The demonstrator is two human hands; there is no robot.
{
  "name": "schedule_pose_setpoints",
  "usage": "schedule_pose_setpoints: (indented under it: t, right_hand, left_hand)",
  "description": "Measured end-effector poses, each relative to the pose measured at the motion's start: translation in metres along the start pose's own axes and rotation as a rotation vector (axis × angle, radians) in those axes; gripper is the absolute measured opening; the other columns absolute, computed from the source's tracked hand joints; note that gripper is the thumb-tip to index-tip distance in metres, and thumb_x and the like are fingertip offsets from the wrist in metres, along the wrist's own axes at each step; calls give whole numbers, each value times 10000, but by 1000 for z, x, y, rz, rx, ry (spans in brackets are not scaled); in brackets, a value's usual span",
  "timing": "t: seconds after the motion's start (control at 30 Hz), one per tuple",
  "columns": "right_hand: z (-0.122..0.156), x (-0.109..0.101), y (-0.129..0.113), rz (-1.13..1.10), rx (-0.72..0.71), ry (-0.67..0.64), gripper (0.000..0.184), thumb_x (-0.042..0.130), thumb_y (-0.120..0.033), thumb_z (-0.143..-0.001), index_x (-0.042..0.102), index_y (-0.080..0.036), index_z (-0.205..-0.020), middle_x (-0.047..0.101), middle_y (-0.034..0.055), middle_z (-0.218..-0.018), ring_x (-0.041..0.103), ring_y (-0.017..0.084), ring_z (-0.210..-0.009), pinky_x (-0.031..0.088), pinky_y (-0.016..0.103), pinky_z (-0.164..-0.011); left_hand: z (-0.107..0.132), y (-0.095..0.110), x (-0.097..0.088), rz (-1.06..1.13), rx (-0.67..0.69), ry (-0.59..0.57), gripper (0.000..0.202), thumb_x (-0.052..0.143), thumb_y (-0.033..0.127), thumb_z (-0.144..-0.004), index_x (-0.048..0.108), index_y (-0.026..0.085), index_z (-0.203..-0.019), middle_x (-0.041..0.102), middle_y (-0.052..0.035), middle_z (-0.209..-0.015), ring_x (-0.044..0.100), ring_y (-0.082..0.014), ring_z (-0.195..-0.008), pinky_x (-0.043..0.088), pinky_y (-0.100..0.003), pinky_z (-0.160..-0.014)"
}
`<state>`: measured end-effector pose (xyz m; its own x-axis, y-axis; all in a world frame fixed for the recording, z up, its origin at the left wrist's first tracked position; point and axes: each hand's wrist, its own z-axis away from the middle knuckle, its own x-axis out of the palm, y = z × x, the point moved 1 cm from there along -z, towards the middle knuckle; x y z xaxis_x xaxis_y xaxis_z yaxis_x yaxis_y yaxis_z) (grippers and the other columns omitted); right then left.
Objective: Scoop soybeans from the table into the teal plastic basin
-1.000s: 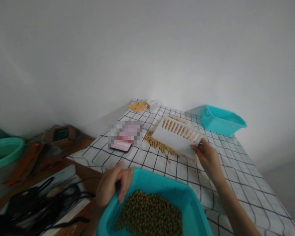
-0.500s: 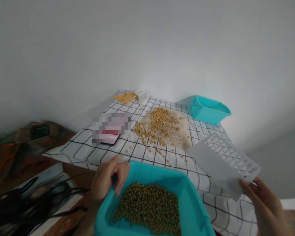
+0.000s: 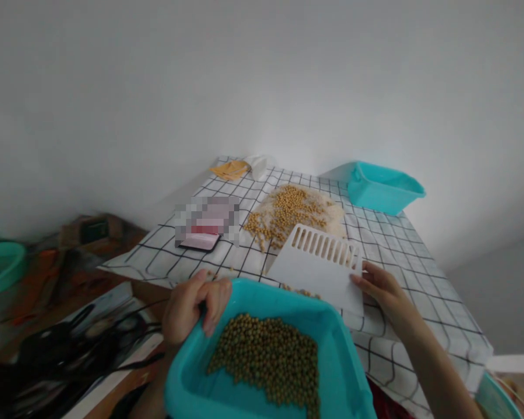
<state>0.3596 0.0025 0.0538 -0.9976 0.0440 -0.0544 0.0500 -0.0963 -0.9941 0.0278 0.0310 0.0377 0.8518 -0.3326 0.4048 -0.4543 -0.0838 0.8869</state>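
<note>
My left hand [image 3: 198, 305] is closed over the left rim of a turquoise plastic basin [image 3: 279, 291] at the bottom of the view. Round tan beans [image 3: 266, 361] cover much of the basin's floor. Between the thumb and fingers of my right hand [image 3: 378, 285] is the right edge of a white slotted plastic sheet [image 3: 314, 267], its slots facing the far side. The sheet lies low over the cloth just beyond the basin, with a few beans showing at its near edge. Behind it spreads a pile of beans [image 3: 288, 209] mixed with pale grains [image 3: 334, 215].
A second turquoise basin [image 3: 375, 195] stands at the back right of the checked cloth [image 3: 397, 244]. A partly blurred phone [image 3: 201, 240] lies to the left, a yellow packet [image 3: 230, 170] behind it. Cables [image 3: 61, 349] tangle at lower left, beside a green tub [image 3: 2, 267].
My right hand has brought the slotted sheet leftward, from the right side to between the basin and the bean pile. My left hand keeps its hold on the basin.
</note>
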Motion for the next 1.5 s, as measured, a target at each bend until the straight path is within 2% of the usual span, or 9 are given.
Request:
schedule_pose_setpoints:
  t: [0.23, 0.43, 0.53, 0.63, 0.73, 0.8, 1.0, 1.27, 1.5]
  right_hand:
    - [-3, 4, -3, 53, 23, -7, 377, 805, -467, -730, 750, -209, -1000, 792, 88, -900, 748, 274, -839, 604, 349, -694]
    - [-8, -13, 1, 109, -170, 220, 350, 763, -453, -798, 712, -224, -1058, 781, 72, -941, 712, 217, -761, 545, 277, -604]
    - [-14, -16, 5, 158, -183, 193, 287, 764, -450, -796, 696, -227, -963, 751, 38, -817, 676, 195, -679, 533, 271, -584]
    - [-20, -10, 7, 211, -164, 95, 246, 766, -439, -795, 686, -232, -903, 710, 12, -736, 659, 196, -669, 550, 286, -623]
    - [-23, -2, 2, 206, -123, -10, 271, 739, -475, -809, 698, -229, -914, 724, 28, -757, 686, 223, -736, 570, 312, -663]
    - [-24, 1, -3, 198, -79, -33, 305, 741, -505, -793, 705, -220, -896, 742, 38, -780, 700, 226, -741, 576, 311, -650]
    - [-24, 2, -12, 227, -14, -17, 404, 798, -567, -683, 734, -199, -837, 756, 47, -725, 695, 208, -621, 564, 278, -530]
    - [-15, 2, -6, 88, 64, -16, 370, 776, -464, -750, 759, -202, -1012, 787, 80, -902, 739, 239, -756, 609, 329, -670]
    - [-19, -11, 0, 160, -70, 92, 287, 762, -469, -776, 723, -212, -898, 742, 38, -779, 669, 186, -654, 555, 263, -582]
  left_hand:
    - [-3, 3, 0, -30, 12, -63, 681, 367, 383, -1025, 526, 211, -386, 457, -14, -344, 395, -134, -401, 342, -365, -622]
    - [-2, -2, 0, -26, 41, -43, 703, 312, 372, -1037, 489, 208, -377, 437, -7, -343, 374, -122, -376, 334, -352, -580]
    - [-2, -3, 0, -27, 50, -44, 699, 314, 370, -1037, 486, 205, -380, 435, -9, -334, 380, -123, -383, 335, -345, -565]
    - [-2, -1, -1, -49, 35, -39, 696, 328, 401, -1030, 483, 208, -380, 430, -10, -328, 380, -126, -380, 338, -347, -561]
    - [-4, 0, -2, -66, 20, -59, 702, 329, 429, -1028, 483, 213, -378, 435, -13, -328, 377, -131, -377, 352, -354, -574]
    - [-4, 0, -2, -57, 23, -83, 705, 324, 428, -1030, 494, 214, -380, 440, -14, -329, 388, -133, -384, 358, -356, -587]
    - [-4, -1, -2, -55, 34, -71, 711, 326, 426, -1026, 486, 212, -367, 432, -13, -326, 377, -128, -375, 370, -358, -594]
    - [-4, -1, -1, -51, 28, -52, 700, 320, 406, -1030, 479, 213, -376, 434, -10, -330, 390, -126, -380, 361, -352, -596]
    - [-6, 0, -5, -81, 20, -107, 708, 335, 462, -1020, 492, 215, -376, 437, -17, -327, 396, -133, -375, 377, -357, -589]
